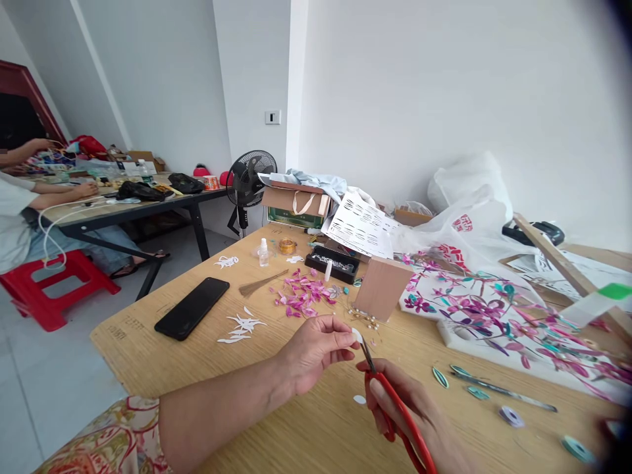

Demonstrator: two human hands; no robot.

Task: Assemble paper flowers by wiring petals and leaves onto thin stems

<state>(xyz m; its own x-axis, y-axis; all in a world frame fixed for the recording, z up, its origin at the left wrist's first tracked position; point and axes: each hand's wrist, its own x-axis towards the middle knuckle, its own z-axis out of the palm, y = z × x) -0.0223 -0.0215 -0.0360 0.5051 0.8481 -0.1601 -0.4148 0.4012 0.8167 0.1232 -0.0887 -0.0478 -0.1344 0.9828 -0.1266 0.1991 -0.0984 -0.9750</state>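
My left hand pinches a small white piece, perhaps paper or card, between thumb and fingertips. In my right hand is a pair of scissors with red handles, its blades reaching up to the white piece. Whether the blades are apart at the tip is too small to tell. Below my hands a small white oval lies on the wooden table. To the left of my left hand rest several narrow white cut strips.
A black phone lies at the left. Pink petals, a bundle of thin wires and a black tray sit farther back. At right are pink-purple flower sprays, tweezers and ribbon spools. People work at another table.
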